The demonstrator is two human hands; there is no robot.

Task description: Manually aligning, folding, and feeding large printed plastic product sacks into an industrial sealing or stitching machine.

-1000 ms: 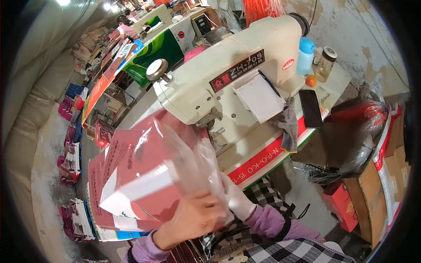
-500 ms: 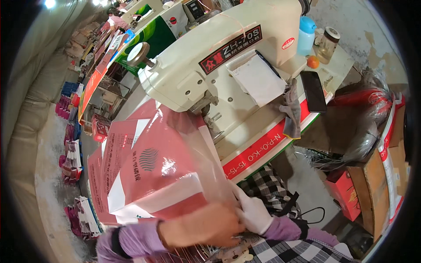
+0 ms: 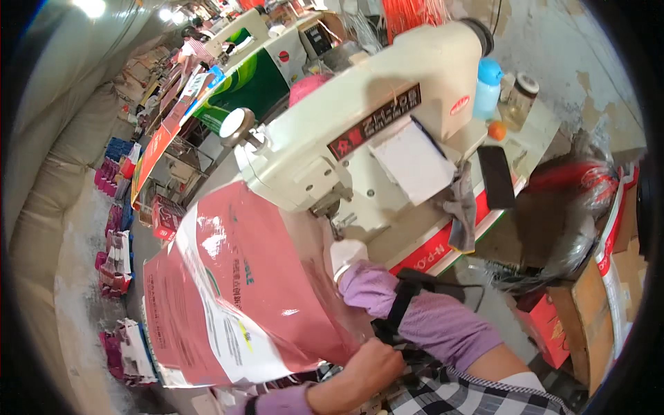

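A large glossy red and white woven bag (image 3: 277, 311) lies with its far edge under the head of a cream sewing machine (image 3: 387, 104). Bare and curled into a fist, my left hand (image 3: 373, 366) grips the bag's near edge. My right hand (image 3: 348, 254), in a white glove, is at the bag's right edge, close below the needle area (image 3: 335, 207). Its fingers are hidden, so whether they pinch the edge does not show. A purple sleeve with a black band covers my right forearm.
On the machine table lie a white paper pad (image 3: 415, 159), a grey cloth (image 3: 462, 214) and a black phone (image 3: 496, 176). Behind them stand a blue bottle (image 3: 487, 90), a glass jar (image 3: 522, 97) and an orange fruit (image 3: 496, 130). Cardboard boxes (image 3: 581, 311) stand right; bundled bags (image 3: 114, 263) line the left.
My right hand has moved away from my left, forward to the needle area. My left hand has shifted slightly right and closed at the near edge. The bag lies differently, and the view has shifted.
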